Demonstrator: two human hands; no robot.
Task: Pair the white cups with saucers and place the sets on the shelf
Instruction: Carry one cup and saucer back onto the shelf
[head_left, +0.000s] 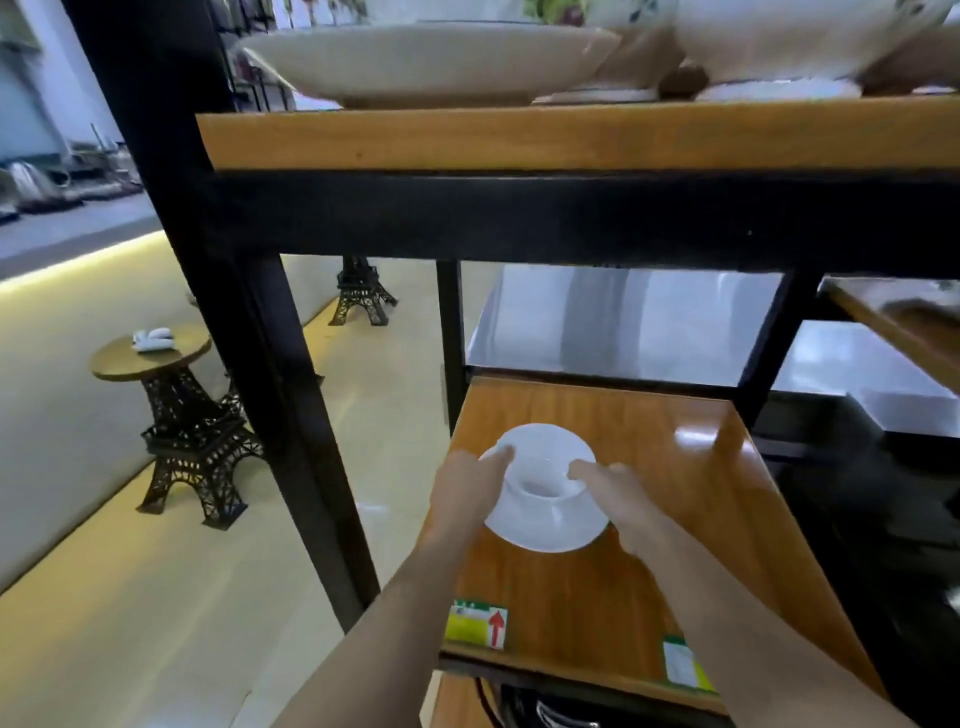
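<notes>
Glossy wooden shelf (691, 467) carries my white cup (545, 467) on its saucer (550, 532) near the left edge, left hand (467, 493) and right hand (621, 493) pinching the cup's sides, so I should release gently, keeping it centred.

Shelf board (675, 467) bare around cup set (545, 488); black crossbar (571, 218) overhead.

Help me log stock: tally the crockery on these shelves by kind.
White cups: 1
White saucers: 1
Large shallow dishes: 1
Large white bowls: 1, partly cut off at the frame's top
Total: 4
</notes>
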